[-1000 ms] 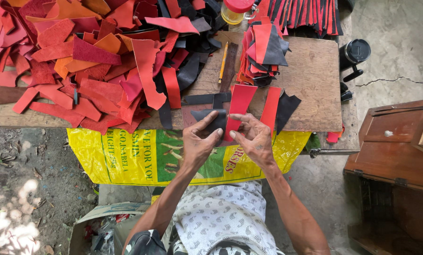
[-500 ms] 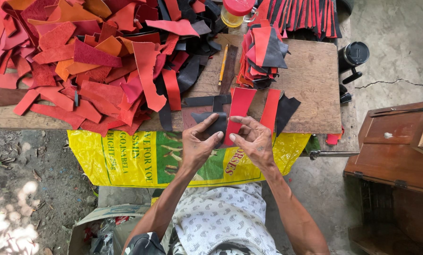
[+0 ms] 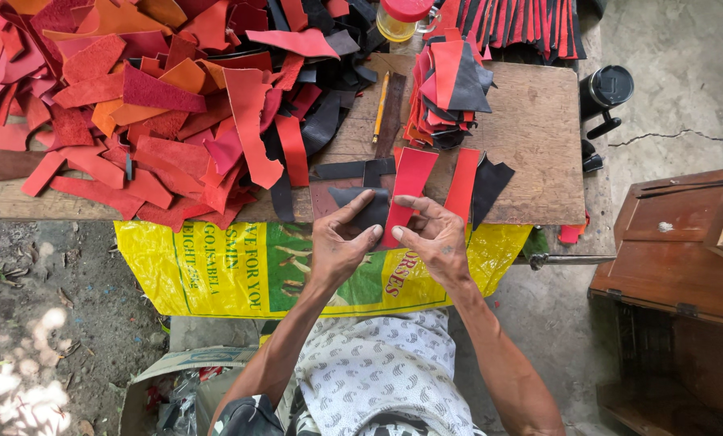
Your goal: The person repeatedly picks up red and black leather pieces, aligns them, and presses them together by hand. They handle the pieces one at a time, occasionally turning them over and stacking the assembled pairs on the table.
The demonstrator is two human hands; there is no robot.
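Hands (image 3: 390, 238) unmoved on dark piece (image 3: 369, 211)

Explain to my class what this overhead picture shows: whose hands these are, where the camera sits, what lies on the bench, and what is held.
No machine here: a person works with two bare hands. The camera sits on the person's head and looks down, so the arms reach up into the picture. The left hand pinches a dark piece, while the right hand touches a red strip beside it. Both lie at the near edge of a wooden bench. A big heap of red, orange and black scraps covers the bench's left side; a smaller stack, a pencil and a red-lidded jar lie farther back. A yellow sack hangs in front.
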